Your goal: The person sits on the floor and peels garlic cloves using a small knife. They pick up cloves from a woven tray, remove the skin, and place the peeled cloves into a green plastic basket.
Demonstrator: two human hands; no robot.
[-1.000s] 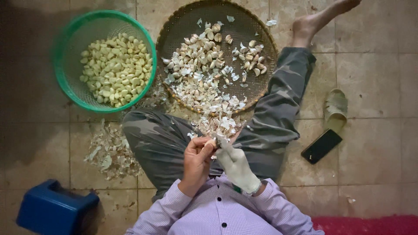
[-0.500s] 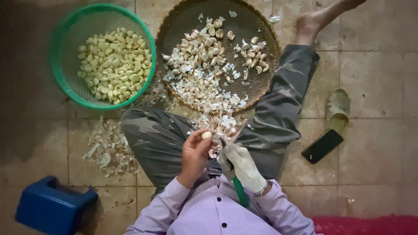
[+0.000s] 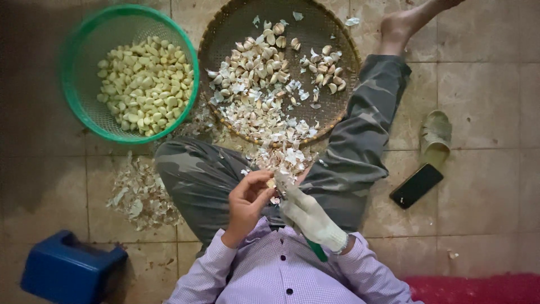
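Garlic clove (image 3: 271, 183) sits pinched in your bare left hand (image 3: 247, 201), fingers curled around it, over your lap. Your gloved right hand (image 3: 306, 213) grips a green-handled knife (image 3: 315, 249), blade at the clove. Beyond: woven tray (image 3: 332, 112), green basket (image 3: 79, 107).

green basket (image 3: 76, 107), blue stool (image 3: 67, 270), camouflage trousers (image 3: 197, 174)

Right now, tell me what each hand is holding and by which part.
The bare left hand pinches a garlic clove at its fingertips. The gloved right hand grips a knife by its green handle; the blade is hard to make out.
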